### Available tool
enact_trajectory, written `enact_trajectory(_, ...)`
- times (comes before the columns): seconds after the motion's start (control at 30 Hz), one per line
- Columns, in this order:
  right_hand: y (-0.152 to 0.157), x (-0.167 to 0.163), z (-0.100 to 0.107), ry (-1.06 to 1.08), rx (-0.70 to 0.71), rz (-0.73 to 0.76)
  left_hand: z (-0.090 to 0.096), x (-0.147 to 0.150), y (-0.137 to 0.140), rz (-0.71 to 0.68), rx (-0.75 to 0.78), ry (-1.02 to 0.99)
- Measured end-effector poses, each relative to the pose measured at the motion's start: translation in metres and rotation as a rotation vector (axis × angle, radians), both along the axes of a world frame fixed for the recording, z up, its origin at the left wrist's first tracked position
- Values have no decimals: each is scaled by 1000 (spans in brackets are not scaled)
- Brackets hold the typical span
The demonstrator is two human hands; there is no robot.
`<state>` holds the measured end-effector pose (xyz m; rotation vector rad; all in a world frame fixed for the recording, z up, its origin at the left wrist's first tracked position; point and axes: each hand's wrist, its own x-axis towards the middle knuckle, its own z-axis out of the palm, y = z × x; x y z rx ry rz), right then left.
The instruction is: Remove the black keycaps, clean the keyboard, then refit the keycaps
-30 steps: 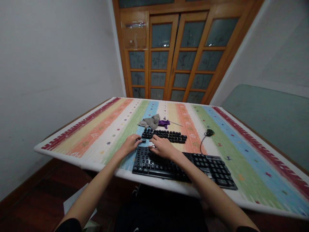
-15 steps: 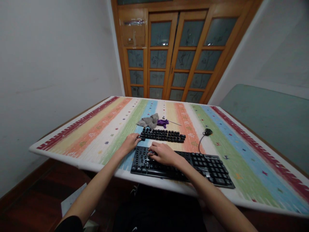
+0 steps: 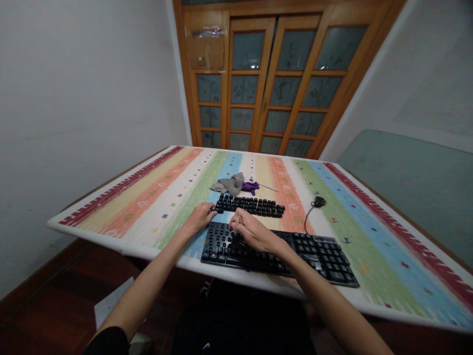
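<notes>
A black keyboard [image 3: 325, 256] lies along the table's near edge. Its left part shows bare switches, while keycaps sit on the right part. Behind it, loose black keycaps [image 3: 254, 206] are laid out in several rows. At the left end of those rows my left hand [image 3: 201, 217] is closed, thumb and fingertips pinched at a keycap [image 3: 218, 211]. My right hand [image 3: 251, 231] hovers over the keyboard's middle, fingers pinched around a small thin metal tool [image 3: 240, 217]; the palm hides most of it.
A grey cloth [image 3: 229, 184] and a purple cloth [image 3: 250, 187] lie behind the keycaps, beside a thin rod [image 3: 269, 188]. The keyboard's coiled cable [image 3: 318, 201] rests to the right. A striped cloth [image 3: 369, 227] covers the table.
My right hand has risen off the bare switches and moved away from me, towards the loose keycaps, its fingers drawn closer together. My left hand has stayed at the row's end.
</notes>
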<state>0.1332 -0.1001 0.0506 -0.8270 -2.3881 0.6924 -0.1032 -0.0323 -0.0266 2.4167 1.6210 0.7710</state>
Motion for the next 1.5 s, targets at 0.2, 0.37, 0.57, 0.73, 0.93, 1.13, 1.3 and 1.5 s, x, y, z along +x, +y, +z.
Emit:
enact_trajectory(0.2, -5, -7, -2, 72, -160, -9, 11, -6, -21, -18, 18, -120)
enact_trajectory(0.37, -6, -16, -17, 206, -235, -38, 30, -7, -60, -201, -2, -185)
enact_trajectory(0.57, -12, -27, -25, 159, -266, -183, 41, -4, -99, -317, -113, -186)
enact_trajectory(0.73, -21, -32, -26, 182, -277, -185, 32, -5, -110, -314, -152, -190)
enact_trajectory(0.93, -27, -43, -34, 69, -102, -181, 27, -4, -114, -319, -181, -262)
enact_trajectory(1.13, -24, -57, -28, -192, 72, -207, 23, -4, -112, -312, -185, -233)
enact_trajectory(1.3, -6, -60, -19, -154, -49, -247, 20, -4, -112, -256, -177, -249)
enact_trajectory(1.5, 11, -52, -29, -17, -424, -230, 24, -8, -111, -318, -199, -226)
